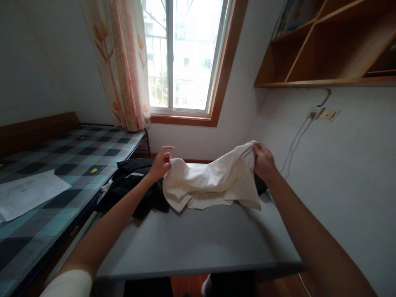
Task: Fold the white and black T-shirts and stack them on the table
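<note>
A white garment is stretched between my two hands above the far part of the grey table. My left hand pinches its left upper edge, with one finger extended. On the other side, my right hand is closed around a bunched corner of the cloth, a little higher than the left. The garment's lower edge hangs down close to the tabletop. Dark clothing lies in a heap on the table's left side, partly behind my left forearm. Another dark piece shows beside the garment near my right wrist.
At the left stands a bed with a checked cover, with paper sheets on it. A window and a flowered curtain are ahead. Wooden shelves and a wall socket with cables are at the right.
</note>
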A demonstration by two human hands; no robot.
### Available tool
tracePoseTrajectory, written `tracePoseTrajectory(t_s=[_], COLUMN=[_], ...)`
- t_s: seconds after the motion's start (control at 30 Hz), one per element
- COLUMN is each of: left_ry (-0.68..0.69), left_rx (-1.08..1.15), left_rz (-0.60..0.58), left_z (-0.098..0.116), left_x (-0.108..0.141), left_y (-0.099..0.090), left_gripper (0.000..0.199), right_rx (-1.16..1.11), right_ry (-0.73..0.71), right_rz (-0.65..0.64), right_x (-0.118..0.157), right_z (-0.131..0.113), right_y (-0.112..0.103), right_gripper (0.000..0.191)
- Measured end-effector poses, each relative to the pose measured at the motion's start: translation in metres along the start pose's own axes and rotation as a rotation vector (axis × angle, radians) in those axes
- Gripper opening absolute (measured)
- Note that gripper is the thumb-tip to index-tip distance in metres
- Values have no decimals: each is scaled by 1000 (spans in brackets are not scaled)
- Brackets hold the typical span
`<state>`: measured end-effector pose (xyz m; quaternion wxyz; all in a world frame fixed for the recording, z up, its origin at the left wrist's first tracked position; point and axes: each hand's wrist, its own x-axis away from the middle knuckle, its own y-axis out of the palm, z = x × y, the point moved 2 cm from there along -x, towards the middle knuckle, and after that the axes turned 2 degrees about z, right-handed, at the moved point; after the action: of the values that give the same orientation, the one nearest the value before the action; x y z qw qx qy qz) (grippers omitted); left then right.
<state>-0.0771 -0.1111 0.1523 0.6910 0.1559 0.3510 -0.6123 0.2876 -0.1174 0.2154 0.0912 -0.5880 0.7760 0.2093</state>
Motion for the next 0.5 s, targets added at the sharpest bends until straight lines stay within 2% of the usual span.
tracePoseTrajectory(t_s=[0.07,0.1,0.17,0.23,0.27,0.33,0.43,0.47,0.5], left_ry=[48,83,125,114,102,111,201,236,255], left_rx=[61,57,14,-25,-34,-33,-72,-106,-154], left_rz=[-224,-291,-320,-271,-215,-12,503,648,742], left_z=[21,30,43,48,48,50,54,55,54], left_x=[4,5,2,-10,-20,-46,-80,-87,-90], left_y=[41,60,85,89,81,47,-33,-60,-84], left_gripper=[61,60,36,8,6,10,16,20,24], right_rx=[-56,-63,-27,-18,-27,-44,77,174,298], right_ry=[46,55,42,-24,-64,-122,-107,-78,-39], right_rz=[-231,-346,-538,-573,-538,-408,-204,-138,-85], right_x=[25,38,58,63,59,39,-4,-18,-29], right_z=[-6,-10,-20,-30,-34,-34,-9,5,22], right_y=[53,77,113,127,125,106,49,26,2], right_gripper=[26,29,31,32,33,34,33,32,31])
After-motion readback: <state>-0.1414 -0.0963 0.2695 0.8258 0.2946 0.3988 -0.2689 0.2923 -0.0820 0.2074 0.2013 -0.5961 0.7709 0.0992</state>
